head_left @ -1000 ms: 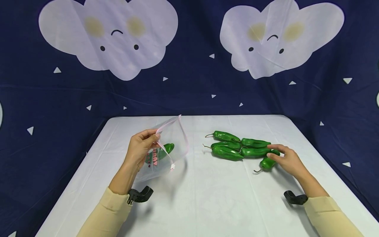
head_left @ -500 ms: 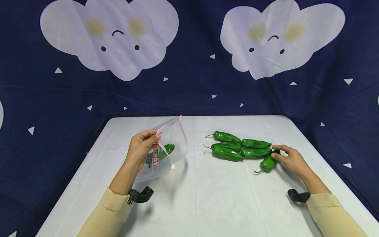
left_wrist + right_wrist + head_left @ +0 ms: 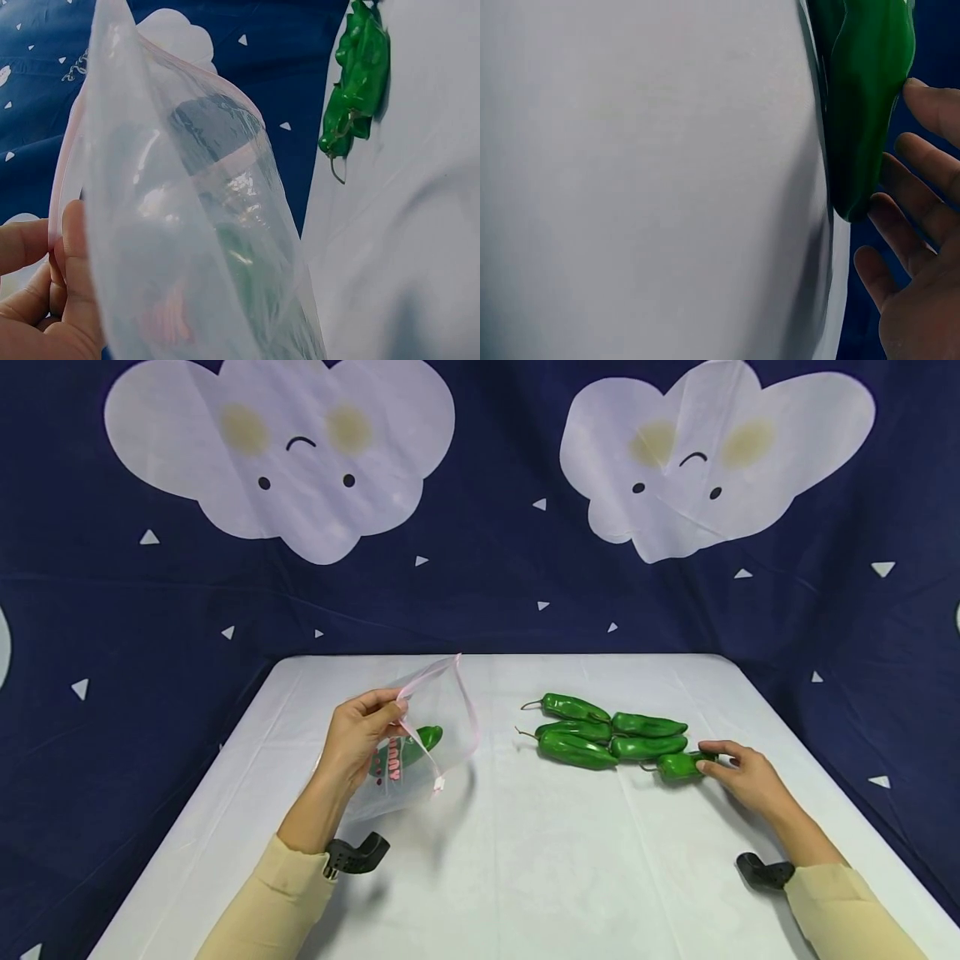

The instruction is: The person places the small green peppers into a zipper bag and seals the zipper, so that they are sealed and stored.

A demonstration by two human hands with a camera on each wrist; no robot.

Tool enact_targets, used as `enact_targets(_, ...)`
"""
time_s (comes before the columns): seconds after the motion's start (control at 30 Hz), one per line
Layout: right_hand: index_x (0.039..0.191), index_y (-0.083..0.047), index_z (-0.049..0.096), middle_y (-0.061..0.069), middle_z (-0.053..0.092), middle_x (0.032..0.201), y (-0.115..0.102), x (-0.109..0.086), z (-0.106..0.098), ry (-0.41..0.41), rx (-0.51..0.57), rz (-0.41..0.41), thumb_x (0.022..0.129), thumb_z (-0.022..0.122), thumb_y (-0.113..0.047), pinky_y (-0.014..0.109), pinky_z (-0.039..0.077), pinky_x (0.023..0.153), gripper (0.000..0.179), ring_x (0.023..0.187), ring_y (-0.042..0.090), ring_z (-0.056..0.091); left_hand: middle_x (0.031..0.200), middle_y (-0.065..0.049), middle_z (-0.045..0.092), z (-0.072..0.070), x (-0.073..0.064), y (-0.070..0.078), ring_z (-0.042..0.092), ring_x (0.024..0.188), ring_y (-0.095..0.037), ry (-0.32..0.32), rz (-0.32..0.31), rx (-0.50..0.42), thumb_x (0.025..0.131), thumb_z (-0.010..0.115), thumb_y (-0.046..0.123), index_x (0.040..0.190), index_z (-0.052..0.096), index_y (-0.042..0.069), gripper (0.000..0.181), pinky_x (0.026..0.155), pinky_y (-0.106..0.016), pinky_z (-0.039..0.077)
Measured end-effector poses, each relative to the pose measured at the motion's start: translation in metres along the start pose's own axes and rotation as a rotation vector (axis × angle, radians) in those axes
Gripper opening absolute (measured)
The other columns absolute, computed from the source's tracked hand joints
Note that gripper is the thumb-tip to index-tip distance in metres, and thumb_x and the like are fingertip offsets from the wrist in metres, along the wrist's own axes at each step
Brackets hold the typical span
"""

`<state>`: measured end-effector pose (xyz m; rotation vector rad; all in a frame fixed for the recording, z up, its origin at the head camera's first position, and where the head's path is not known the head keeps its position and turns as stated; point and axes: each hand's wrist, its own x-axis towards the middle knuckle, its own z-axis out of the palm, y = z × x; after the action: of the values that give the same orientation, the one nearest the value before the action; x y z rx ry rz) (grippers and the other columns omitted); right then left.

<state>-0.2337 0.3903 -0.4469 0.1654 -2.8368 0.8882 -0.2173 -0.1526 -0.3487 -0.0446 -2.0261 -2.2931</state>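
In the head view my left hand (image 3: 360, 735) pinches the pink-edged rim of a clear zip bag (image 3: 450, 727), whose mouth gapes to the right. One green pepper (image 3: 430, 737) lies inside it, behind red printing. Also in the left wrist view, the left thumb and fingers grip the bag's pink edge. On the right my right hand (image 3: 750, 777) holds the tip end of a green pepper (image 3: 678, 766) between thumb and fingers; this pepper lies on the table, stem to the left. In the right wrist view fingertips (image 3: 885, 206) touch the pepper's end.
Several more green peppers (image 3: 576, 749) lie in two columns just left of the right hand, on a white-covered table (image 3: 555, 860). A dark blue cloth (image 3: 480, 527) with clouds hangs behind the table's far edge.
The pepper at my right hand has turned from slanting to nearly level, in line with the front row. The right hand has shifted right and slightly nearer. The left hand and bag stay put.
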Motion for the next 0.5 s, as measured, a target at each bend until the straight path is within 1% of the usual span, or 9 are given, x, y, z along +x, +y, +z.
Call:
enact_targets(0.1, 0.118, 0.001, 0.062, 0.026, 0.062, 0.118, 0.0027, -0.0013, 0.0010, 0.009, -0.029, -0.007, 0.090, 0.063, -0.028, 0.031, 0.043, 0.085, 0.040, 0.111, 0.043, 0.050, 0.077, 0.006, 0.060, 0.0002, -0.0002, 0.0005, 0.059, 0.062, -0.007, 0.000, 0.002, 0.004, 0.090, 0.060, 0.004, 0.119, 0.051, -0.016, 0.037, 0.060, -0.018, 0.057)
enact_targets(0.17, 0.117, 0.000, 0.063, 0.026, 0.063, 0.116, 0.0033, -0.0018, 0.0009, 0.007, -0.038, -0.009, 0.089, 0.064, -0.028, 0.026, 0.040, 0.081, 0.040, 0.109, 0.042, 0.050, 0.077, 0.006, 0.060, 0.0004, -0.0005, 0.0009, 0.058, 0.062, -0.007, 0.001, 0.002, 0.006, 0.090, 0.060, 0.004, 0.119, 0.051, -0.017, 0.036, 0.060, -0.018, 0.057)
enact_targets(0.2, 0.116, 0.000, 0.063, 0.027, 0.063, 0.115, 0.0036, -0.0021, 0.0007, 0.008, -0.038, -0.009, 0.088, 0.065, -0.028, 0.026, 0.039, 0.081, 0.040, 0.108, 0.041, 0.050, 0.077, 0.006, 0.060, 0.0005, -0.0007, 0.0011, 0.059, 0.062, -0.007, 0.000, 0.002, 0.006, 0.090, 0.060, 0.004, 0.119, 0.051, -0.017, 0.036, 0.060, -0.018, 0.057)
enact_targets(0.3, 0.116, 0.000, 0.063, 0.029, 0.062, 0.114, 0.0041, -0.0030, -0.0006, 0.001, -0.038, 0.002, 0.088, 0.066, -0.028, 0.034, 0.040, 0.082, 0.040, 0.108, 0.042, 0.049, 0.077, 0.006, 0.060, 0.0007, -0.0014, 0.0018, 0.059, 0.062, -0.007, 0.001, 0.001, 0.002, 0.090, 0.061, 0.005, 0.118, 0.052, -0.016, 0.036, 0.060, -0.018, 0.057)
enact_targets(0.43, 0.120, 0.000, 0.061, 0.033, 0.057, 0.120, 0.0064, -0.0057, -0.0019, -0.045, -0.025, 0.045, 0.089, 0.064, -0.032, 0.048, 0.045, 0.085, 0.045, 0.111, 0.047, 0.049, 0.077, 0.006, 0.060, 0.0008, -0.0014, 0.0016, 0.059, 0.062, -0.007, 0.001, -0.001, -0.004, 0.090, 0.062, 0.006, 0.119, 0.053, -0.015, 0.036, 0.060, -0.018, 0.057)
enact_targets(0.5, 0.121, -0.001, 0.060, 0.033, 0.054, 0.124, 0.0070, -0.0071, -0.0021, -0.076, -0.022, 0.065, 0.089, 0.064, -0.036, 0.049, 0.047, 0.084, 0.048, 0.111, 0.049, 0.050, 0.077, 0.006, 0.060, 0.0009, -0.0013, 0.0017, 0.059, 0.062, -0.007, 0.002, -0.001, -0.002, 0.090, 0.061, 0.005, 0.119, 0.053, -0.015, 0.036, 0.060, -0.018, 0.057)
